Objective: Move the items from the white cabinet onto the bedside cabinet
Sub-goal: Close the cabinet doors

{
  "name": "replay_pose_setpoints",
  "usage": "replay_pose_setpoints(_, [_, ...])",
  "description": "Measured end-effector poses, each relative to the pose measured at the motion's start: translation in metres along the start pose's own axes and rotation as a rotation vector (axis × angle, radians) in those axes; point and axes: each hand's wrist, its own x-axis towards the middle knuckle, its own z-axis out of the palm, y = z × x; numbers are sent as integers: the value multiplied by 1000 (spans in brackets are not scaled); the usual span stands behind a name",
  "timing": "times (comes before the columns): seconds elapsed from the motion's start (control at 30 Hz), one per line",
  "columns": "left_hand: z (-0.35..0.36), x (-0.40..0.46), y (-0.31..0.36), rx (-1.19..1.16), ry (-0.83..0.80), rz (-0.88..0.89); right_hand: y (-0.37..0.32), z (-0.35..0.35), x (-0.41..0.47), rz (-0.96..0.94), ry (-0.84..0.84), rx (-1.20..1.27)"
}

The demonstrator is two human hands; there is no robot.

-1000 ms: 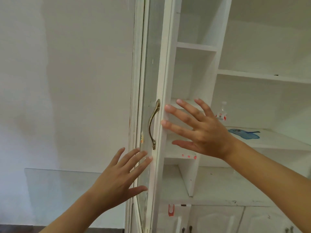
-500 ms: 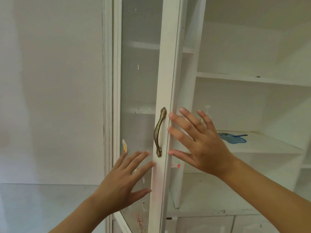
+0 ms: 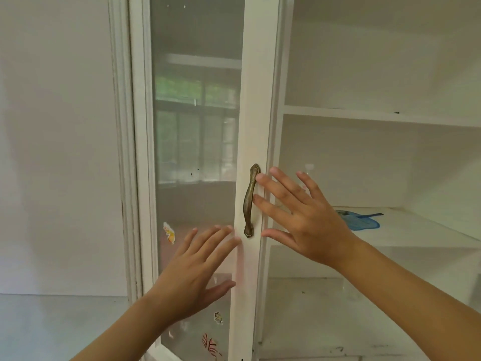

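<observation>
The white cabinet's glass door (image 3: 197,142) stands nearly flat to me, with a bronze handle (image 3: 250,200) on its right stile. My left hand (image 3: 197,272) lies open and flat against the glass and stile below the handle. My right hand (image 3: 304,217) is open with fingers spread, its fingertips touching the stile beside the handle. On the shelf (image 3: 416,230) behind my right hand lies a blue flat item (image 3: 361,221). A clear bottle (image 3: 309,169) shows faintly above my fingers, mostly hidden.
An upper shelf (image 3: 377,115) and a lower shelf (image 3: 325,316) of the cabinet are in view. A plain white wall (image 3: 57,152) fills the left, with a pale glass-topped surface (image 3: 52,327) below it. Stickers (image 3: 169,233) dot the glass door.
The glass door has swung from edge-on toward the cabinet opening, now showing its full face. Both open hands have stayed against it, moving along with the door.
</observation>
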Motion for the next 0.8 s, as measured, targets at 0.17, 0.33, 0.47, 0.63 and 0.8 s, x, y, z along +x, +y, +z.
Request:
replay_pose_setpoints(0.17, [21, 38, 8, 14, 27, -16, 25, 38, -2, -40, -52, 29])
replay_pose_setpoints(0.33, [46, 63, 8, 48, 16, -60, 44, 75, -10, -3, -25, 83])
replay_pose_setpoints(0.47, [65, 73, 7, 95, 4, -94, 56, 104, -17, 13, 21, 141])
replay_pose_setpoints(0.63, [79, 88, -2, 172, 2, -110, 69, 133, -18, 22, 81, 193])
replay_pose_setpoints(0.8, [93, 100, -16, 224, 4, -88, 78, 161, -19, 27, 118, 192])
